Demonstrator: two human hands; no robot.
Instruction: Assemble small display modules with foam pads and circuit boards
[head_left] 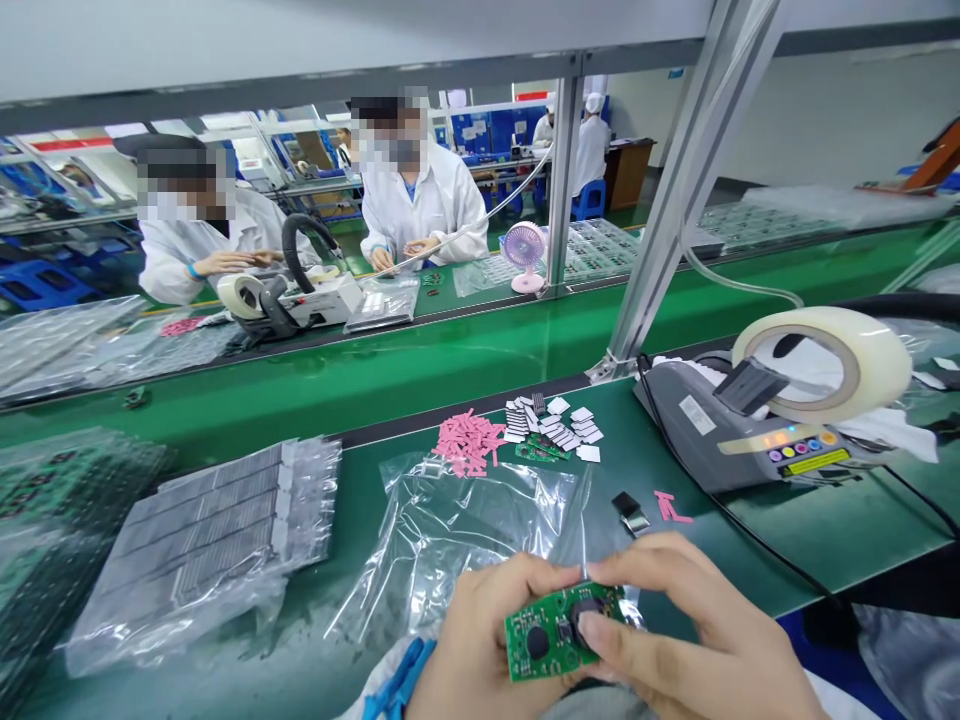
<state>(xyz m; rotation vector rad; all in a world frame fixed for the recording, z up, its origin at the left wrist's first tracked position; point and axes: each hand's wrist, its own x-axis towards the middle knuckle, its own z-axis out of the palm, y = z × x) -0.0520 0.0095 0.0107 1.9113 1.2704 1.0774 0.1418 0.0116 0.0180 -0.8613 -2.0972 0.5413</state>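
Note:
A small green circuit board (521,660) with black round parts on it is held up close to me, over the near edge of the bench. My left hand (472,640) is closed around the board's left side and back. With the thumb of my right hand (697,640) I press on a black part at the board's right half, the fingers gripping its top edge. Just beyond my hands lies a clear plastic bag (480,510). Small black pieces (628,508) and a few pink strips (671,507) rest near my right fingers.
A pile of pink strips (469,440) and white-topped pads (555,430) lie farther back. At right stands a tape dispenser (697,430) with a tape roll (885,360) and cable. Bagged grey parts (217,530) are at left. Two co-workers (420,200) sit across the green divider.

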